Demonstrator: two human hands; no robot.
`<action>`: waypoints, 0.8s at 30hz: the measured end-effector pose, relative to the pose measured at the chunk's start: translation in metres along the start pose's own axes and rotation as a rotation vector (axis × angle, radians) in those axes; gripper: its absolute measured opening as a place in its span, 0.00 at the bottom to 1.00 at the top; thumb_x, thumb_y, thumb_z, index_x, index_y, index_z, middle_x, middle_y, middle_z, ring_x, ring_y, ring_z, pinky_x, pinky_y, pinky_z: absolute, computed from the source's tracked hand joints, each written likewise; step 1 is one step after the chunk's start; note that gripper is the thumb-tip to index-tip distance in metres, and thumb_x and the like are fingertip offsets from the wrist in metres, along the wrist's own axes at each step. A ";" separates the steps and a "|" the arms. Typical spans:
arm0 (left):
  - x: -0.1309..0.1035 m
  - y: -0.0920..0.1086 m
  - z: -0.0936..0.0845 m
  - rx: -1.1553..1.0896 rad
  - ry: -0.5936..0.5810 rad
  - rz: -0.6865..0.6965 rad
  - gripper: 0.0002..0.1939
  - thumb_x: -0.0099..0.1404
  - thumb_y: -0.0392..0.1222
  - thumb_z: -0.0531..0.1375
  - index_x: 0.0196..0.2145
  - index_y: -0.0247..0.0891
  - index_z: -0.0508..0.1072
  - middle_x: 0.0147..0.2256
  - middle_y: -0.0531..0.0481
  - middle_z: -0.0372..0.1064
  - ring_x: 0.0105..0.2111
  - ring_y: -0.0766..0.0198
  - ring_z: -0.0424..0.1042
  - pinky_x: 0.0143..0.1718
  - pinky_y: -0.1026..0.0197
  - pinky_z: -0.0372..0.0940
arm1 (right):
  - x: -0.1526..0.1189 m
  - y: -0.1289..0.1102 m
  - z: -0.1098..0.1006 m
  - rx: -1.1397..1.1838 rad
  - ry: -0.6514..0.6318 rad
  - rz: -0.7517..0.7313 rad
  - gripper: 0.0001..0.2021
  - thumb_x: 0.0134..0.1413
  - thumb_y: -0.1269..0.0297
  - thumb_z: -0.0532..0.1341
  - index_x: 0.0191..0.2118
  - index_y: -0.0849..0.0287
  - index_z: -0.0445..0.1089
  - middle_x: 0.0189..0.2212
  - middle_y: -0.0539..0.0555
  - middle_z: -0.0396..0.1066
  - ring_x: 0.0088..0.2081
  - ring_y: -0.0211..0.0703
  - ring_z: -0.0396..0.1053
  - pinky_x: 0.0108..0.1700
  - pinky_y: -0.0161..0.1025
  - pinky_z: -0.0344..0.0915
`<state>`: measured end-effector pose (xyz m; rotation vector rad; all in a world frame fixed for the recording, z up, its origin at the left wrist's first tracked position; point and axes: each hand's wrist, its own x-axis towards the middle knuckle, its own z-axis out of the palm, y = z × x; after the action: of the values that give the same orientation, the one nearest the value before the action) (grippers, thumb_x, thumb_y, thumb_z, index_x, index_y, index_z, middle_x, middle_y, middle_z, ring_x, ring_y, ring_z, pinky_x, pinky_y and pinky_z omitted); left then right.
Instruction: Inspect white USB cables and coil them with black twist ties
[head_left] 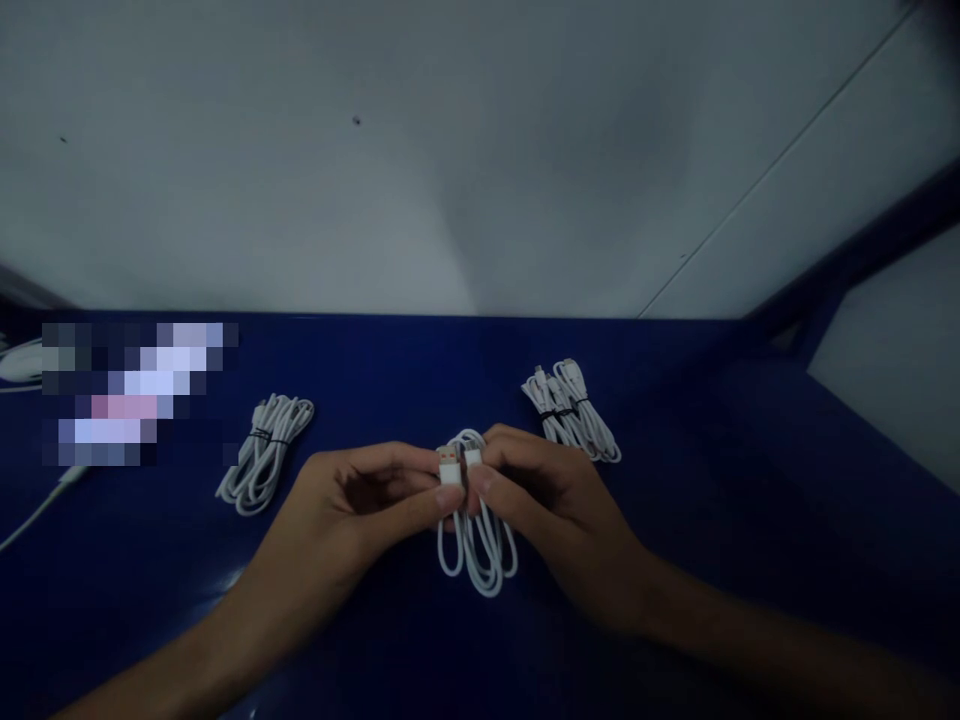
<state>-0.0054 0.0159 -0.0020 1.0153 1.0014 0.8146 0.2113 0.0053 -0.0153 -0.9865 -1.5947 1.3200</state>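
Both of my hands hold one coiled white USB cable (pixel 487 565) above the blue table, near the middle of the view. My left hand (pixel 367 505) pinches it by the flat USB plug, thumb in front and fingers behind; the plug's metal end points up. Beside it, my right hand (pixel 551 500) is closed on the other, smaller plug and the top of the coil, its thumb pressed on the front. The loops hang down below my thumbs. Parts of the coil behind the fingers are hidden.
A tied bundle of white cables (pixel 262 455) lies left of my hands. Several more tied white cables (pixel 571 410) lie behind my right hand. At the far left are a blurred-out bright object (pixel 150 385) and a white cord (pixel 34 525). A pale wall (pixel 337 220) backs the blue table (pixel 405 375).
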 end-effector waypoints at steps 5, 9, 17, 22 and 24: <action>-0.001 0.000 0.000 -0.004 0.000 -0.006 0.14 0.61 0.29 0.77 0.40 0.47 0.91 0.31 0.56 0.86 0.32 0.68 0.81 0.34 0.72 0.70 | 0.000 -0.001 0.000 -0.017 -0.005 0.001 0.15 0.78 0.61 0.62 0.36 0.56 0.78 0.34 0.49 0.71 0.34 0.39 0.67 0.37 0.41 0.63; -0.002 0.000 -0.001 0.020 0.003 -0.007 0.14 0.62 0.30 0.77 0.42 0.49 0.91 0.32 0.56 0.86 0.33 0.68 0.81 0.35 0.72 0.70 | 0.001 -0.001 -0.001 0.028 -0.010 0.033 0.15 0.78 0.60 0.61 0.36 0.57 0.79 0.35 0.50 0.72 0.35 0.40 0.67 0.38 0.42 0.64; -0.002 -0.002 -0.002 0.054 0.020 -0.021 0.16 0.63 0.30 0.76 0.44 0.50 0.91 0.31 0.55 0.86 0.34 0.66 0.83 0.38 0.70 0.72 | 0.002 -0.002 -0.001 -0.024 -0.001 0.023 0.15 0.77 0.61 0.61 0.35 0.57 0.78 0.33 0.48 0.69 0.32 0.38 0.65 0.34 0.40 0.62; -0.003 -0.001 -0.001 0.017 0.028 -0.023 0.16 0.61 0.30 0.76 0.43 0.49 0.91 0.31 0.55 0.86 0.34 0.65 0.84 0.36 0.70 0.72 | 0.001 -0.003 0.000 -0.014 -0.011 0.004 0.15 0.77 0.61 0.61 0.36 0.56 0.78 0.34 0.48 0.70 0.33 0.38 0.66 0.36 0.40 0.62; -0.003 -0.001 0.000 -0.004 0.027 -0.031 0.15 0.61 0.30 0.76 0.42 0.49 0.91 0.30 0.55 0.86 0.34 0.65 0.84 0.36 0.70 0.73 | 0.001 -0.003 0.000 -0.009 -0.015 0.003 0.15 0.77 0.61 0.61 0.35 0.56 0.78 0.34 0.49 0.70 0.34 0.38 0.66 0.36 0.41 0.62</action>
<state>-0.0061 0.0129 -0.0018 0.9855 1.0354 0.8060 0.2108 0.0061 -0.0124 -0.9869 -1.6120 1.3267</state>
